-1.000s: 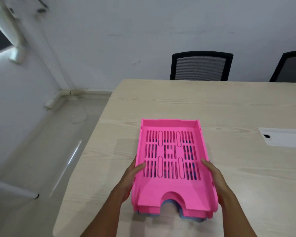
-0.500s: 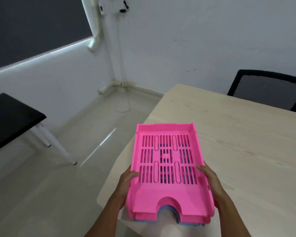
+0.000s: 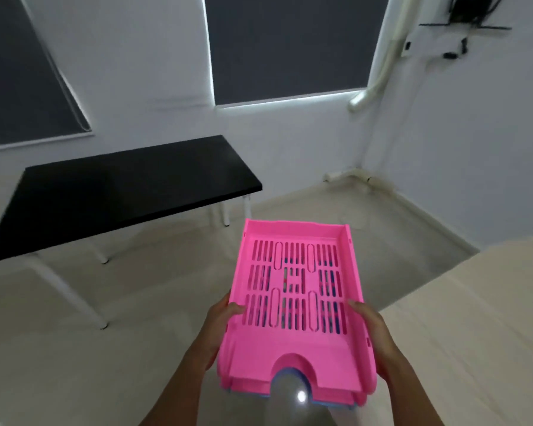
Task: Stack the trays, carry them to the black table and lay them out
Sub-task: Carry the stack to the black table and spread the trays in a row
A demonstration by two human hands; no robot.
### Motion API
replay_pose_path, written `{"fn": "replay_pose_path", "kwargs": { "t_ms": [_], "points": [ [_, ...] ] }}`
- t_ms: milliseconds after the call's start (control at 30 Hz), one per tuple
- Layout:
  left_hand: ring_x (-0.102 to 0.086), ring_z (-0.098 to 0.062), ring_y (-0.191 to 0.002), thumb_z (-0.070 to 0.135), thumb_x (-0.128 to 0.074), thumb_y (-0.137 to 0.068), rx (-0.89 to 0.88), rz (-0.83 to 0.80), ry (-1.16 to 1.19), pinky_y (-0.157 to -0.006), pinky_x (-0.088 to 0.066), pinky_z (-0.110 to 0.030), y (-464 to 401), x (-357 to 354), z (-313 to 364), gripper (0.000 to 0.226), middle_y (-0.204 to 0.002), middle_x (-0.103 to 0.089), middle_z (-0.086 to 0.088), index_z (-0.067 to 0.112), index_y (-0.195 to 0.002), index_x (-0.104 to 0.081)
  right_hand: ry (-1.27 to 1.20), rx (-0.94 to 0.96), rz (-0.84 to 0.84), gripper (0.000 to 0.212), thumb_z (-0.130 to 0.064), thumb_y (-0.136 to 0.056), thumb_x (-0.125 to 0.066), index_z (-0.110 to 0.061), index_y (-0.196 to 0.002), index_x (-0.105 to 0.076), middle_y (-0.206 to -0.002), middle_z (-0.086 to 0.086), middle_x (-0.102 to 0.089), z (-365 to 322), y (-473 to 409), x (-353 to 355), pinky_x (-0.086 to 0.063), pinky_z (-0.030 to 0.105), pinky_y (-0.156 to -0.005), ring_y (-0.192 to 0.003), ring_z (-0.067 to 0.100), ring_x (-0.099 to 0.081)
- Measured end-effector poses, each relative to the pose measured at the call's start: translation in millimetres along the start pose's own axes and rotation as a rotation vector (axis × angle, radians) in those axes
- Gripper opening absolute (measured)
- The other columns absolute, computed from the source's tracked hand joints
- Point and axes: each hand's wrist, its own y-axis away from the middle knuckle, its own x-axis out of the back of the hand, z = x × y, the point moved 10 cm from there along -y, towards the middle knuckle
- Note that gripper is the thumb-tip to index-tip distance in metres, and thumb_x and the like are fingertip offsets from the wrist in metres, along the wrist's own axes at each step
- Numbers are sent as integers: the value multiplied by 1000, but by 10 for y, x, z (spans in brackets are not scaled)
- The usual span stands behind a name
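I hold a stack of trays [image 3: 293, 348] in the air in front of me, a slotted pink one on top and a blue edge showing underneath at the near end. My left hand [image 3: 219, 324] grips the stack's left side, thumb over the rim. My right hand [image 3: 373, 330] grips the right side the same way. The black table [image 3: 114, 192] stands ahead to the left on white legs, its top bare, well beyond the stack.
The pale wooden table [image 3: 462, 327] is at the lower right, beside my right arm. Open pale floor [image 3: 74, 348] lies between me and the black table. Dark blinds [image 3: 290, 44] and white walls are behind; a white pipe [image 3: 379, 72] runs down the corner.
The stack has come off the wooden table and is now carried over the floor. My view has swung left, bringing the whole black table into sight.
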Motion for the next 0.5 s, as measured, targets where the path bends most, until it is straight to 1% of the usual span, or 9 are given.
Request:
{"fn": "replay_pose_path", "kwargs": {
  "t_ms": [33,67,133,233,300,400,500],
  "points": [
    [-71,-35,-82,10,-59,-78,-13,42,12,-86,-55,-54,25,241,62,42,-95,-76,-20,7,-120,-65,9,-1,-45,71,-44,-64,-71,-3,-121,-63,-98,18,-76,-23,-118,-262,-60,44,-71,-80,32,-74],
    [-70,-36,-83,7,-57,-81,-25,76,24,-86,-55,-56,51,455,116,39,-95,-75,-20,6,-119,-65,18,-1,-87,67,-42,-67,-70,-4,-122,-63,-98,17,-77,-39,-217,-506,-60,42,-70,-80,32,-74],
    [-70,-36,-84,6,-54,-83,-46,138,41,-85,-54,-57,103,826,218,37,-96,-76,-19,8,-117,-66,34,1,-159,59,-38,-76,-65,-7,-125,-61,-102,18,-76,-51,-390,-930,-59,46,-75,-84,34,-74],
    [-70,-35,-83,12,-56,-75,-71,211,59,-84,-55,-55,142,1273,344,44,-97,-76,-16,10,-118,-65,57,2,-227,57,-35,-79,-63,-7,-129,-60,-107,22,-75,-66,-653,-1423,-58,49,-80,-87,37,-74],
    [-71,-33,-82,9,-57,-79,-81,260,68,-81,-57,-51,133,1551,408,42,-95,-77,-14,8,-121,-63,91,-3,-265,58,-35,-79,-64,-7,-129,-60,-106,23,-75,-86,-811,-1726,-58,51,-82,-86,38,-74],
    [-71,-34,-83,1,-50,-89,-96,312,72,-80,-59,-50,37,1914,515,36,-94,-76,-14,7,-122,-61,104,9,-302,56,-36,-80,-65,-11,-129,-61,-107,21,-75,-140,-1077,-2122,-58,53,-85,-89,39,-74],
    [-71,-32,-79,-3,-45,-91,-103,345,78,-72,-61,-44,-94,2151,668,35,-89,-77,-12,8,-118,-63,109,10,-334,54,-36,-81,-64,-14,-130,-60,-108,20,-75,-217,-1321,-2427,-59,52,-83,-91,40,-74]
  ]
}}
